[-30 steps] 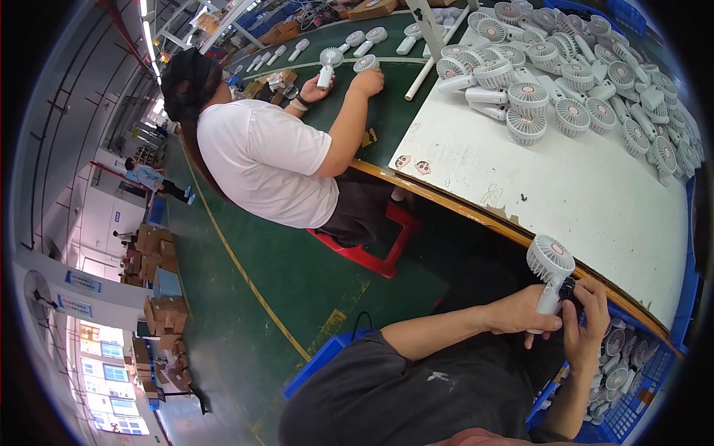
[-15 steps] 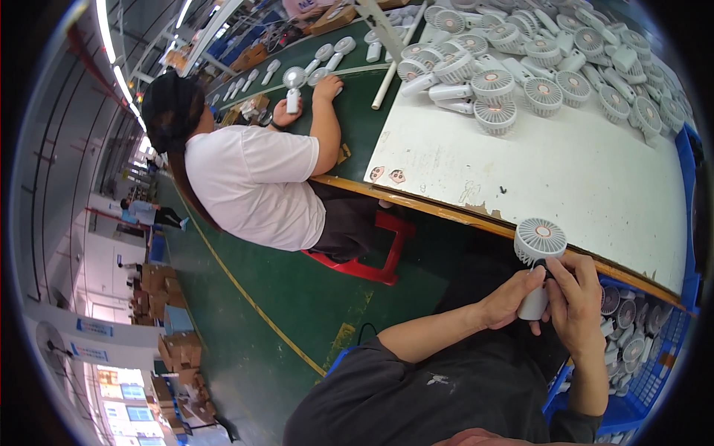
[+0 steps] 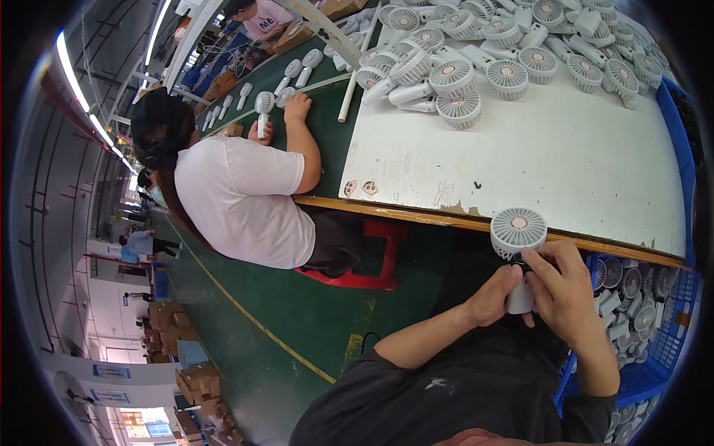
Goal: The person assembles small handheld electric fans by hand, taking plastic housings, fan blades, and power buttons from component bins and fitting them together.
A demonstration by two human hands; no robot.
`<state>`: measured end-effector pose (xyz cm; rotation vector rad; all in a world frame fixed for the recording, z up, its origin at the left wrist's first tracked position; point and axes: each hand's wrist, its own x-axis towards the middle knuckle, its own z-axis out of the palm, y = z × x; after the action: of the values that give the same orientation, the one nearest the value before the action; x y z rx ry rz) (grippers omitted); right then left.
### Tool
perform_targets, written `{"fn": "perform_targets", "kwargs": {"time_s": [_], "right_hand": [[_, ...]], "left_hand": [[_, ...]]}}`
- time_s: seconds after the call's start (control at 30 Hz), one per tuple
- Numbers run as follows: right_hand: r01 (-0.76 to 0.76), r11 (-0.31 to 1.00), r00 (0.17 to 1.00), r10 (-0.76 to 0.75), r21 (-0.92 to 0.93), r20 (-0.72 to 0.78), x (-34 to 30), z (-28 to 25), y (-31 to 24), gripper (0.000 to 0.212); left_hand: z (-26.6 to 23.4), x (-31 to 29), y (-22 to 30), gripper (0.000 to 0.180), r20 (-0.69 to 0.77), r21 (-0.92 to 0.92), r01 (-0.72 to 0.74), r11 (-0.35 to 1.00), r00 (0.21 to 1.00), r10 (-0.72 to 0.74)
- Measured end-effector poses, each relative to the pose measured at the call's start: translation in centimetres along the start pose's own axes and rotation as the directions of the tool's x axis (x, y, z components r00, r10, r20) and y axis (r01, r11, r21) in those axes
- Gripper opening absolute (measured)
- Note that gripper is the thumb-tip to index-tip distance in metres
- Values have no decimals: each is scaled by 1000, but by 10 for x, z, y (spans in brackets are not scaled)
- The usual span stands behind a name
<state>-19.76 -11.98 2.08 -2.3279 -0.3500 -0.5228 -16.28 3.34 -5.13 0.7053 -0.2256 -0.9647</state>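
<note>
A white handheld fan [image 3: 518,230] is upright between my hands, just off the table's front edge, its round grille tilted up. My left hand [image 3: 492,299] grips its handle from the left, the thumb lying along it. Bent around the other side, my right hand [image 3: 563,291] has its fingertips at the neck below the fan head. A small black part shows at that neck, partly covered by my fingers; its kind cannot be made out.
Many similar fans [image 3: 507,78] are heaped on the white tabletop [image 3: 416,160]. A blue crate [image 3: 673,327] of fans stands below at right. To the left, a co-worker [image 3: 238,197] sits on a red stool [image 3: 387,256] at a green bench, holding a fan.
The whole view has shifted a little. My fingers still work at the fan's neck, and the right index finger has moved onto it. The co-worker's fan has tilted.
</note>
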Motion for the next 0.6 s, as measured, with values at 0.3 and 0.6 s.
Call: {"fn": "perform_targets", "kwargs": {"time_s": [0.3,0.6], "right_hand": [[-104,992,994,105,-74,3,-3,0,-13,49],[-132,989,991,130,-72,-24,-10,8,-16,49]], "left_hand": [[3,5,-1,68,-66,-81,-10,997,998,5],[5,4,-15,57,-80,-164,-58,985,996,45]]}}
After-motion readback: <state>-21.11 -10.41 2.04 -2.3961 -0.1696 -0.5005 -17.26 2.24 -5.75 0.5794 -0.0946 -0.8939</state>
